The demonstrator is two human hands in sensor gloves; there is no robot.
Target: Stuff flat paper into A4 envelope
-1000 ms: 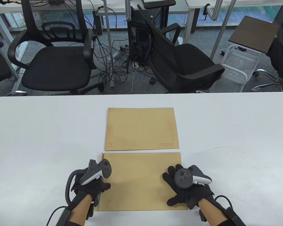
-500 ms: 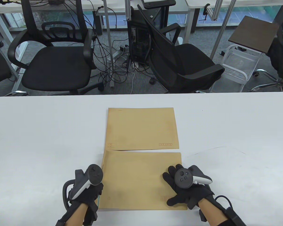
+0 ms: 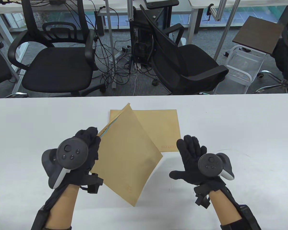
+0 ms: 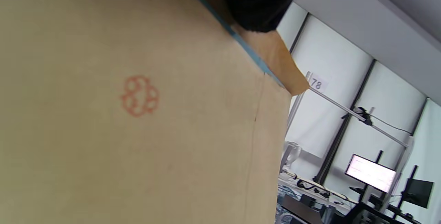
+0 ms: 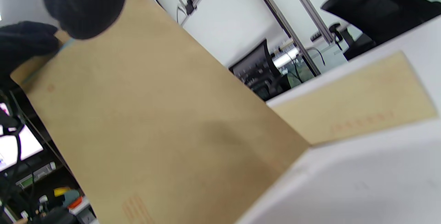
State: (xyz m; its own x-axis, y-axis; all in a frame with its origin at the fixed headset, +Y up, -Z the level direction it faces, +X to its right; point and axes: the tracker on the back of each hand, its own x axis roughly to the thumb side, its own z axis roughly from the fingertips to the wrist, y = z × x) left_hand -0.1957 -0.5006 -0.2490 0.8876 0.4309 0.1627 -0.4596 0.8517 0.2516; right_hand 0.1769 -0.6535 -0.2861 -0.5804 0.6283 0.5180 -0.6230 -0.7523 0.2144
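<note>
Above the white surface (image 3: 38, 124), the left hand (image 3: 84, 153) holds a brown envelope (image 3: 127, 158) by its open edge, the grip closed on it, so the envelope hangs tilted with one corner pointing to 6 o'clock. At 3 o'clock from it the right hand (image 3: 194, 163) hovers with fingers spread wide, holding nothing. A second envelope (image 3: 163, 127) lies flat at 12 o'clock, partly hidden behind the lifted one.
</note>
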